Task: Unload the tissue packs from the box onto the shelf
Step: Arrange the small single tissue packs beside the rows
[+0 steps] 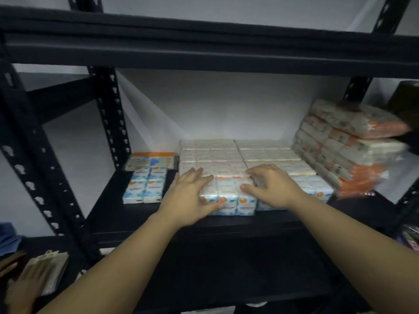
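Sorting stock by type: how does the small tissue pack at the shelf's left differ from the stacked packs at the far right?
The small left pack lies flat, blue and white, alone. The right stack is piled several high, tilted, with orange ends, and looks larger. Both are plastic-wrapped and sit on the black shelf.

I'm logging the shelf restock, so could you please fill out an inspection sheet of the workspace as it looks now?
Surface: black metal shelf, dark board, bare at its front edge.
Job's things: front tissue pack on the shelf under both hands; flat block of packs behind it; small packs to the left.
Clutter: orange-and-white bundles stacked at right, leaning.
Hands: left hand flat against the front pack's left side; right hand curled over its top right.
Cables: nothing seen.
Surroundings: pale wall behind; another person's hand at lower left; box not in view.
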`<state>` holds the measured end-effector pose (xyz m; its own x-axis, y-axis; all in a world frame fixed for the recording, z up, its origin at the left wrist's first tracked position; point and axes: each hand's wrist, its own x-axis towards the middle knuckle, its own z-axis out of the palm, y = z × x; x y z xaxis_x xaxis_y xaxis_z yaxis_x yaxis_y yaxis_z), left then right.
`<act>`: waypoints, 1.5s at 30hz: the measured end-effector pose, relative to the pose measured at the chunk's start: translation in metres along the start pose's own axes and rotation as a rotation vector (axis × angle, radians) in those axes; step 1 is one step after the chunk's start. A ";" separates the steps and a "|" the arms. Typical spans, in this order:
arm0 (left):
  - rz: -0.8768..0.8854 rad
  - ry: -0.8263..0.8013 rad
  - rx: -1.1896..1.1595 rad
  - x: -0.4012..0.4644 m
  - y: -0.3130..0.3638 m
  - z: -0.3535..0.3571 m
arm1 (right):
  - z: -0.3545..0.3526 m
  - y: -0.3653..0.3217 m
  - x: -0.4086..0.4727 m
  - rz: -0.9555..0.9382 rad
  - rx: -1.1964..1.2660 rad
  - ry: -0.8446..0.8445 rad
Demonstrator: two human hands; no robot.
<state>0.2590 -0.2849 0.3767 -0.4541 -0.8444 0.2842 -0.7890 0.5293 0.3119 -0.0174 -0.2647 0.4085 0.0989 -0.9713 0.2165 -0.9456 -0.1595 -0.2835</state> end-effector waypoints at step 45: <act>-0.277 -0.167 0.314 0.002 0.074 0.009 | -0.014 0.073 -0.030 -0.113 -0.173 -0.171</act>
<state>0.1958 -0.2477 0.3923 -0.2482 -0.9662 0.0702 -0.9659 0.2524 0.0584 -0.0936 -0.2448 0.3943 0.2436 -0.9672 0.0721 -0.9632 -0.2499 -0.0992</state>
